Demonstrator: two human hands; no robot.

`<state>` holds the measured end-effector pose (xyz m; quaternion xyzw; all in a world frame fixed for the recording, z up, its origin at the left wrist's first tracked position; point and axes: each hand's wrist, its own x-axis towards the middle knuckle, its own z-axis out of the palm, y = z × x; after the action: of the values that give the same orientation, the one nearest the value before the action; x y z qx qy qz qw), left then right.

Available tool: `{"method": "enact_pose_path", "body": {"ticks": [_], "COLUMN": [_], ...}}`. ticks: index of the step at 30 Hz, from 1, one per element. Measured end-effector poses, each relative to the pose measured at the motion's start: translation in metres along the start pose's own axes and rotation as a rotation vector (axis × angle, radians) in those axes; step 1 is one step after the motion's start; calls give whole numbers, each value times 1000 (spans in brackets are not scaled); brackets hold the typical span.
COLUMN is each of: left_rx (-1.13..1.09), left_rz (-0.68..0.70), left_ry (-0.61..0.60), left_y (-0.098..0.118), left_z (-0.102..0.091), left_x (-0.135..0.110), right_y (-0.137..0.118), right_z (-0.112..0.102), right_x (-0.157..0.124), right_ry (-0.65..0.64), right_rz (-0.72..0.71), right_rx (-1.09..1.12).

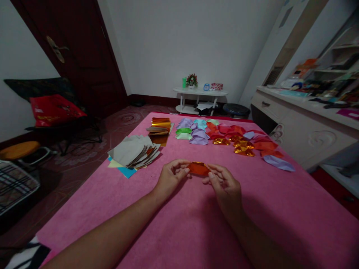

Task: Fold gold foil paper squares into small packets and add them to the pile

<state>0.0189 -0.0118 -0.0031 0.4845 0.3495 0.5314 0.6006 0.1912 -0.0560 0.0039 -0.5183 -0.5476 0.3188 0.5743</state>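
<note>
Pinched at both ends, orange foil piece [198, 170] is being held over pink table [179, 231]

Narrow pinches are being formed by the left hand [171, 176] and right hand [226, 185], with the orange foil piece held between them, midway between the table's left and right edges. Each thumb is being pressed to the near face, while the other fingers are being curled behind and below. Both forearms [120, 226] are being angled inward from the near edge. The piece's ends are being covered by fingers; whether it is being supported by the cloth cannot be told.

Beside the left edge, a fanned stack of grey-backed sheets [129, 150] is being laid over blue sheets [127, 173]. Towards the far-left corner, gold foil sheets [160, 123] are being partly hidden by that stack. From the far edge to the right edge, space is being taken up by red folded shapes [226, 129] and purple folded shapes [199, 137], with gold folded shapes [244, 151] on their near side.

Beyond the far edge, a plant [192, 80] is being carried by a white side table [200, 91]. Past the left edge, a red bag [56, 109] is being held up by a chair [42, 86]; its yellow print is being blurred too much to be read.
</note>
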Motion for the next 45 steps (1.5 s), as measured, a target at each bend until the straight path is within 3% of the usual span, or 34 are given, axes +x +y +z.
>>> {"method": "enact_pose_path", "body": {"ticks": [6,13,18,24,28,32,36,41,45], "left_rx": [29,-10,-64,125,39,-14,-5,60,64], "left_rz": [14,-34,-46,-16,-85,-59,-35,-92,-94], "left_ry": [-24,12,-26,-56,-123,-178,-102,-37,-12], "left_y": [0,-1,5,8,1,-1,1,0,0], "left_z": [-2,-3,1,1,1,4,5,3,3], "left_x": [0,1,-2,-4,-4,-4,-3,-2,-1], "right_y": [-2,0,6,6,0,1,6,6,6], "right_z": [-4,3,8,6,4,3,5,10,10], "right_x": [2,3,2,2,4,7,5,0,2], "right_ry": [-86,-151,-189,-135,-96,-102,-140,-298,-259], "right_rz": [44,128,93,99,108,133,149,195,185], "right_rx": [-16,144,42,65,151,176,177,228,176]}}
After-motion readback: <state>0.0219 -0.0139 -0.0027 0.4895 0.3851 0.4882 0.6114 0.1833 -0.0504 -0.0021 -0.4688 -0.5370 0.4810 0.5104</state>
